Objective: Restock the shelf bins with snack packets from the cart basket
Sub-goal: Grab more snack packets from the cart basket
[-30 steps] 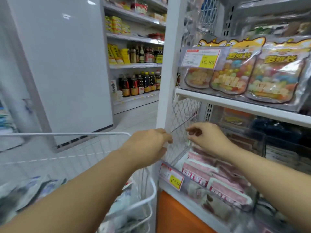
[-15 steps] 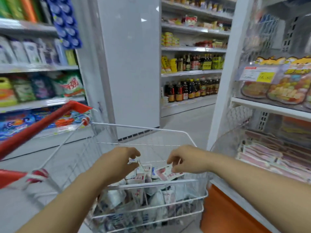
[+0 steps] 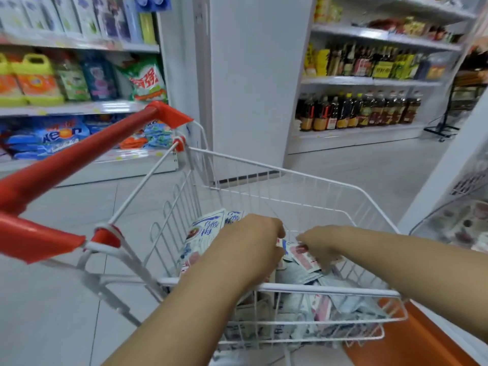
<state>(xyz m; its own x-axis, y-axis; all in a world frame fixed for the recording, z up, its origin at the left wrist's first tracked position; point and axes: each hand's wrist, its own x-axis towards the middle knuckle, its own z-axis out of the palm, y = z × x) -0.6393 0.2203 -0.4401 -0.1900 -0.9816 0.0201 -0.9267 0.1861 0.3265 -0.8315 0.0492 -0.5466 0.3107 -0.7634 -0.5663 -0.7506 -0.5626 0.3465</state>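
**Both hands down in the cart basket among the packets**

The person leans over the white wire cart basket (image 3: pixel 290 287), both forearms reaching across its near rim. The snack packets (image 3: pixel 298 305) lie in a loose heap on the basket floor, mostly pale blue and white, some with red patches. One large white-and-blue packet (image 3: pixel 207 233) stands tilted against the left wall of the basket.

The left hand (image 3: pixel 253 241) is turned back-up over the heap, touching the tilted packet, with its fingers bent downward out of sight. Whether it grips anything cannot be told. The right hand (image 3: pixel 320 245) sits just beside it, the two hands close but apart. Its fingers curl over a red-and-white packet (image 3: pixel 303 256), which sticks out from under them toward the left hand, and the thumb appears to close on it from below, though blur softens the detail.

The red cart handle (image 3: pixel 79 157) runs across the left of the view. At the far right edge, a clear shelf bin (image 3: pixel 459 228) shows blurred goods inside, above an orange shelf base (image 3: pixel 414 336). Behind the cart stands a white pillar (image 3: pixel 250 75), with detergent shelves (image 3: pixel 66 83) to its left and dark sauce bottles (image 3: pixel 356 110) shelved to its right. The floor (image 3: pixel 369 170) is pale grey tile.
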